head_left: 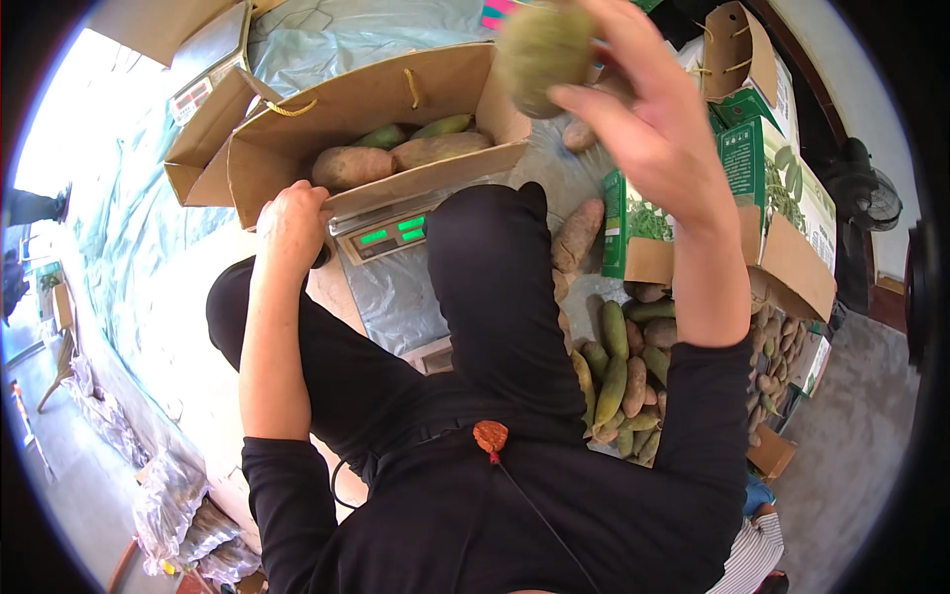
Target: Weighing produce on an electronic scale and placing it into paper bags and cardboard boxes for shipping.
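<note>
My right hand (648, 119) is raised at the upper right, with its thumb and fingers closed around a rounded, dull-green vegetable (544, 59), slightly blurred. My left hand (292, 223) grips the near left edge of an open brown cardboard box (327, 111) with yellow cord handles. Inside the box lie brown tuber-like vegetables (353, 167) and green elongated ones (442, 126). The box rests on a scale (381, 238) with lit green displays, partly hidden by my knee.
Green and brown vegetables (633, 366) lie heaped to my right. Beyond them stand green-and-white printed cartons (782, 188) with open brown flaps. A black fan (871, 193) is at the far right. Clear plastic bags (173, 505) lie at the lower left. A second device (203, 69) stands behind the box.
</note>
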Available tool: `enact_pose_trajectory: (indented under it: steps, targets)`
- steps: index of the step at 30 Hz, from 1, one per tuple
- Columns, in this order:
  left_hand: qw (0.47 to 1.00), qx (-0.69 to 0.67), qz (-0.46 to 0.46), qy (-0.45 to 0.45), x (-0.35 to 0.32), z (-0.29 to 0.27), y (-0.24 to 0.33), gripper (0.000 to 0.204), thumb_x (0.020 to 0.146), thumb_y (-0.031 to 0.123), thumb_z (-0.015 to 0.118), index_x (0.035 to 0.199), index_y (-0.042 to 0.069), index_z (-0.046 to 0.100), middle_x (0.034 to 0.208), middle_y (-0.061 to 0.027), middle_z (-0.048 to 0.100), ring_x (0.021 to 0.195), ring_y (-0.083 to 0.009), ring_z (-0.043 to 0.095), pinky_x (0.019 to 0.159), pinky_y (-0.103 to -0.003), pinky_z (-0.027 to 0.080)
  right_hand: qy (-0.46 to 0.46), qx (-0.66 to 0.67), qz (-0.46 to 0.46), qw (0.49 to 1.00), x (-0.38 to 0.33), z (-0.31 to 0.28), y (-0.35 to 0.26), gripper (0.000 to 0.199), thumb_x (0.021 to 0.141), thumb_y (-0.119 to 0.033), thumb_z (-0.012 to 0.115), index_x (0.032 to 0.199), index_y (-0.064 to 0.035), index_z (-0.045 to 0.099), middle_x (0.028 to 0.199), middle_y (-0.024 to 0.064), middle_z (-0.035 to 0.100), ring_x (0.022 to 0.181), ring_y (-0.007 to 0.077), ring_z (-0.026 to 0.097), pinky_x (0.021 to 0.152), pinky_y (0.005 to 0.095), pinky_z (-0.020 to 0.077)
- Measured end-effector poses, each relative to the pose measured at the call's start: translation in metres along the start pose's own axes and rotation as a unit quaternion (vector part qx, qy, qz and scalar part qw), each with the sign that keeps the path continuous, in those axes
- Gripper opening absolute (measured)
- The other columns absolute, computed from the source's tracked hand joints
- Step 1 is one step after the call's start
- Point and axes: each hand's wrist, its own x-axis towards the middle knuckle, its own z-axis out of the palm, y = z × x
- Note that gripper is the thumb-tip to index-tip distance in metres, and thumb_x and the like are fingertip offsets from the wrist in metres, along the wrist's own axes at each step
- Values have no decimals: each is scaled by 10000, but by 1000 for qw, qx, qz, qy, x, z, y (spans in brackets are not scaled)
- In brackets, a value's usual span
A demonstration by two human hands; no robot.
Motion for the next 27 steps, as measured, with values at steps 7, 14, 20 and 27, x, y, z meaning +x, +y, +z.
enact_pose_trajectory:
  steps: [7,14,20,27]
  targets:
    - [1000,-9,7,10,-2,-1,-3,99,765,115,639,832,44,646,864,-123,596,845,-332,604,760,-426,482,-162,-53,11,985,57,86,18,559,781,-17,613,1306,-3,421,1172,188,510,1090,334,504,930,363,408]
    - [1000,-17,5,7,-1,3,-7,165,767,95,629,916,26,636,875,-171,574,887,-375,570,764,-441,447,-74,-142,48,986,10,88,58,332,808,-164,620,1134,-109,599,997,121,638,962,304,604,792,404,490]
    - [999,-26,21,-7,1,1,-9,191,767,91,637,948,32,644,906,-160,590,896,-365,576,773,-426,456,43,39,248,967,-109,55,102,354,818,-166,623,1162,-91,597,994,102,659,899,237,631,785,341,502]
    - [999,-15,41,-13,6,4,-7,195,777,100,627,959,33,646,890,-159,586,870,-355,580,758,-417,451,58,54,495,865,-302,83,146,318,798,-120,645,1106,-48,610,980,135,669,871,224,645,781,329,503]
